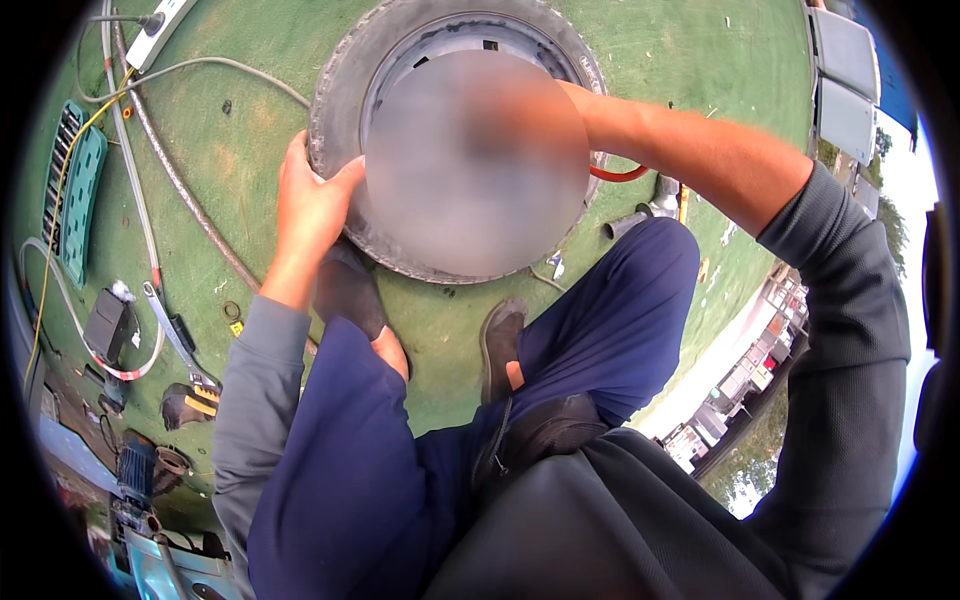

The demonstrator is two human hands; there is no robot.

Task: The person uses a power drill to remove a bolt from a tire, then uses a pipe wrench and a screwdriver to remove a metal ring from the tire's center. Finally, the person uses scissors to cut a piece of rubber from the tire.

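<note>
On the green floor (435, 365), my left hand (315, 205) clamps the tyre (342, 100); my right hand (525, 115) is blurred, grip and progress I can't tell.

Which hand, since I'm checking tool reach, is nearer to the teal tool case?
Left. The left hand touches the tire at its left edge, right of the teal tool case. The right hand, blurred, is farther right, over the tire.
</note>
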